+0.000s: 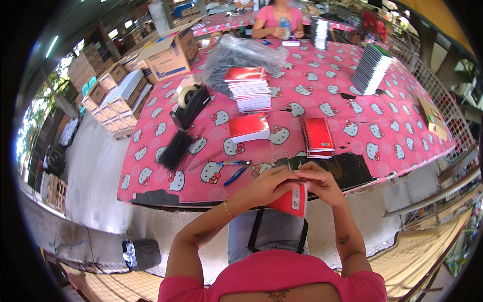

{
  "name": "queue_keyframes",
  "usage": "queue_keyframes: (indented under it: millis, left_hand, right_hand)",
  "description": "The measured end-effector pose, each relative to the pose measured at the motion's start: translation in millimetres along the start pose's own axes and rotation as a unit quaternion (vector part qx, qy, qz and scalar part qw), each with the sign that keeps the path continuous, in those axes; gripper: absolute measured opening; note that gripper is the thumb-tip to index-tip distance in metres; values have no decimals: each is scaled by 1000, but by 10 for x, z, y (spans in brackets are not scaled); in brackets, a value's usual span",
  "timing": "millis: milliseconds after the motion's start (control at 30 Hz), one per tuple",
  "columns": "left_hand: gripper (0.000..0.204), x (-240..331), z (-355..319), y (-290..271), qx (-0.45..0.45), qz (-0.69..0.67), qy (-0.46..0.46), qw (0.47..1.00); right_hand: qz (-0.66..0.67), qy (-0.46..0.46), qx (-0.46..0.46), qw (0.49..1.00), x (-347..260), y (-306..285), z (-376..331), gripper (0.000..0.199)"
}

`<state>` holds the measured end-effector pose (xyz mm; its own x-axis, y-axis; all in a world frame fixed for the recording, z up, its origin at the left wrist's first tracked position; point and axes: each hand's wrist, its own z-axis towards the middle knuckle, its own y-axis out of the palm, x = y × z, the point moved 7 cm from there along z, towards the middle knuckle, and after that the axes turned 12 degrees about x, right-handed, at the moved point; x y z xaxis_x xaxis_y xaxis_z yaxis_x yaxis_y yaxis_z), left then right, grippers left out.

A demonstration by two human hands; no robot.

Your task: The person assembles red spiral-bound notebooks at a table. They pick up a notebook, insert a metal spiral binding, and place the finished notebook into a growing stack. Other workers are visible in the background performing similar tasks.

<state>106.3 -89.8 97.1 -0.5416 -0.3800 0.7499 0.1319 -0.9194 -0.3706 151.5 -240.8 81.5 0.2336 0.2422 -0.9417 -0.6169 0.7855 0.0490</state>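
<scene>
You wear a pink short-sleeved top, grey bottoms with black straps, a thin gold bracelet at your left wrist; small tattoos on both forearms.

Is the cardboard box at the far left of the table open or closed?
Open. The cardboard box has its top flaps raised and spread outward. What is inside it cannot be seen from the head view.

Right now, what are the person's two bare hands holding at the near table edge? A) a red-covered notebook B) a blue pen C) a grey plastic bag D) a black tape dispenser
A: both the left hand and right hand grip the top of a red-covered notebook; the blue pen lies on the pink patterned tablecloth, apart from them.
</scene>
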Motion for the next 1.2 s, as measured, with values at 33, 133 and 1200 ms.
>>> queue_keyframes:
  millis: [33, 133, 1200]
  left_hand:
    - [22, -18, 1, 2, 17, -63, -59, 996]
    - [33, -116, -51, -125, 107, -63, -17, 992]
    - [32, -433, -558, -318, 114, 143, -141, 973]
  right_hand:
    - [-1, -43, 2, 999, -69, 33, 34, 29]
    - [-11, -148, 9, 989, -248, 170, 139, 20]
    - [-438, -153, 95, 881, 127, 241, 284, 22]
